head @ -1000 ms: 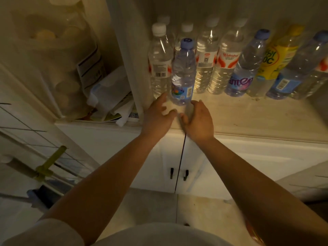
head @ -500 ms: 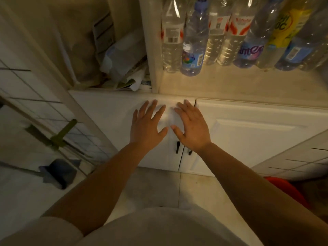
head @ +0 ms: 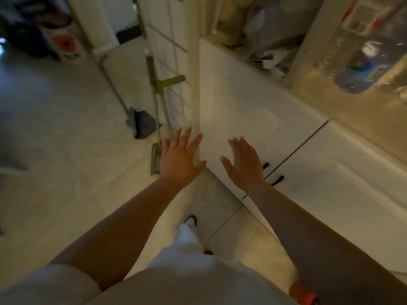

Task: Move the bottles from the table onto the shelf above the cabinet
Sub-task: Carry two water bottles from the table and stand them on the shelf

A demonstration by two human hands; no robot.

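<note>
The white cabinet (head: 253, 119) is seen at an angle, its left vertical edge meeting a tiled wall (head: 174, 62), and its two doors are divided by a dark seam with two small black handles (head: 278, 179) near the lower end. Above the cabinet the shelf (head: 361, 119) runs to the upper right, and its front lip is seen as a pale band over the doors. At the shelf's left end a blurred clear bottle (head: 359, 69) with a blue label is stood, beside an upright white divider (head: 308, 40); behind the divider crumpled bags and papers (head: 264, 34) are piled. Open tiled floor (head: 55, 139) is spread to the left, where a grey dustpan (head: 142, 124) and a green-handled tool (head: 169, 82) are leaned against the wall.

Both arms are extended forward. The left hand (head: 179, 157) is held with fingers spread and straight over the cabinet's corner, its grip wide and holding nothing. The right hand (head: 244, 164) is likewise held flat, fingers together and straight, in front of the left door, nothing held; contact with the door cannot be told.
</note>
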